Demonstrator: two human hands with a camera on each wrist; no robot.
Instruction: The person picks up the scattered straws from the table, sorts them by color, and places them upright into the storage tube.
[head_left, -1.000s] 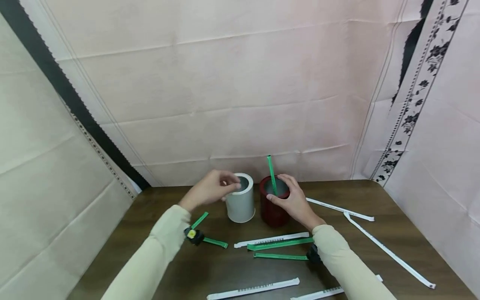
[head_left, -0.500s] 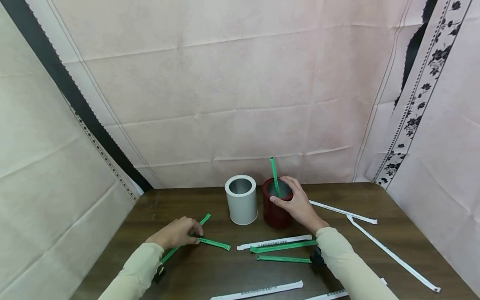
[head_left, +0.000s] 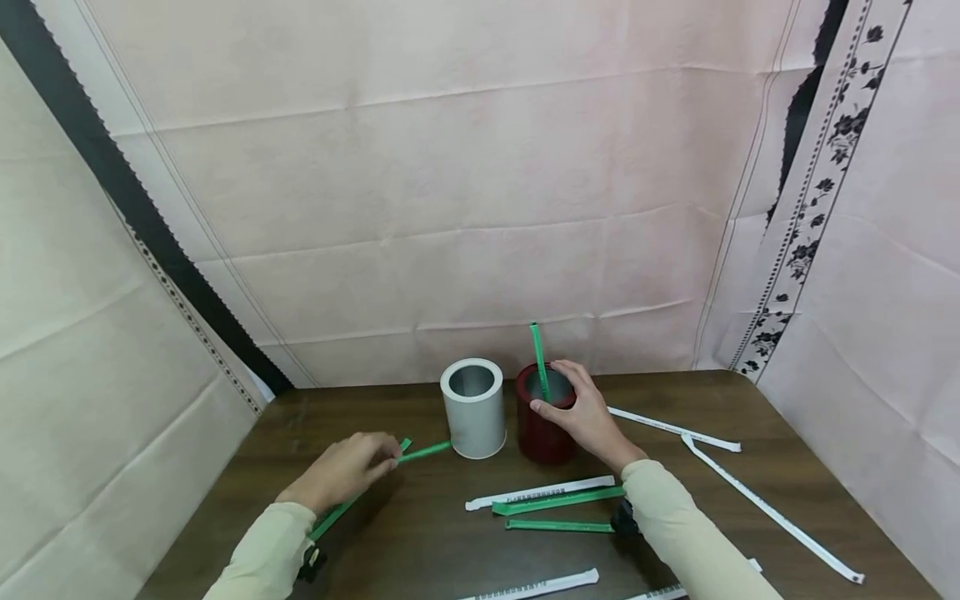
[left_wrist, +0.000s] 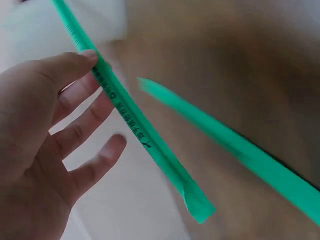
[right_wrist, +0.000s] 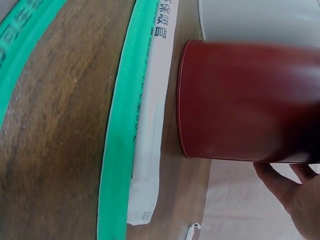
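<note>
In the left wrist view, my left hand (left_wrist: 45, 120) pinches a green-wrapped drinking straw (left_wrist: 132, 112) between thumb and fingers. The straw is off the table, pointing toward the grey-white cup (head_left: 477, 421) in the head view. Another green-wrapped straw (left_wrist: 235, 147) lies on the table below that hand. At the middle of the head view, my right hand (head_left: 588, 417) grips the dark red cup (head_left: 543, 437) near its rim. This cup stands upright with one green straw (head_left: 539, 358) leaning inside. From the right wrist, only part of that hand's fingers (right_wrist: 280, 185) shows beside the red cup.
In front of the red cup lie a white-wrapped straw (head_left: 543, 492) and two green ones, the nearer green straw (head_left: 558, 526) by the right wrist. More white straws (head_left: 772, 508) lie at the right and front edge. Pale cloth (head_left: 450, 167) hangs behind the brown table (head_left: 420, 533).
My left hand came down from the grey-white cup to the green straws at the left, then picked one up. The right hand keeps its hold on the red cup.
</note>
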